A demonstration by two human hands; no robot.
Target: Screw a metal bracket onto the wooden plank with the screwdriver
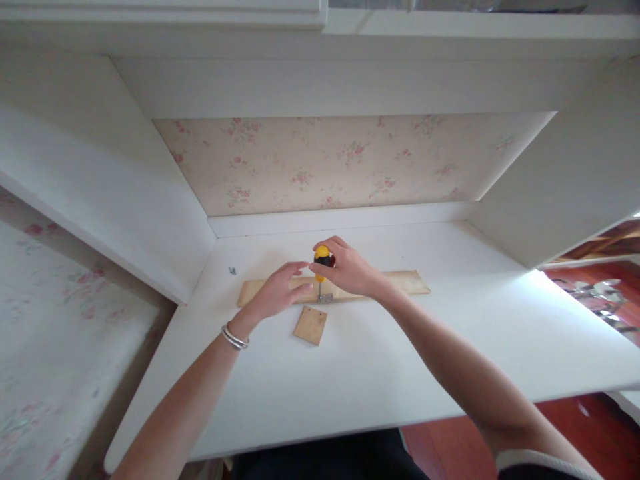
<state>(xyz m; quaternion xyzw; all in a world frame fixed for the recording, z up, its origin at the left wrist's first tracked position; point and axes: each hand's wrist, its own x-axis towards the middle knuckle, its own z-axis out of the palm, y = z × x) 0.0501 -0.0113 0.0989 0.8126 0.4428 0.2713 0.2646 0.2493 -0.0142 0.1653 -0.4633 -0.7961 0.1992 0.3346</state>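
My right hand (pixel 349 268) is wrapped round the yellow and black handle of a screwdriver (pixel 323 256), which stands upright. Its shaft points down at a small metal hinge (pixel 325 298) on the front edge of a long, pale wooden board (pixel 407 282). Just left of the handle is my left hand (pixel 281 291), thumb and fingers apart, with nothing visible in it. Whether its fingertips touch the screwdriver or the right hand, I cannot tell. A small square piece of wood (pixel 310 326) lies in front of the board, with small dark holes near its upper edge.
Some tiny metal screws (pixel 233 271) lie on the white desk (pixel 380 373), left of the board's far side. White side panels (pixel 555 153) flank the desk, and a shelf (pixel 350 87) overhangs it. Behind is floral wallpaper (pixel 325 160).
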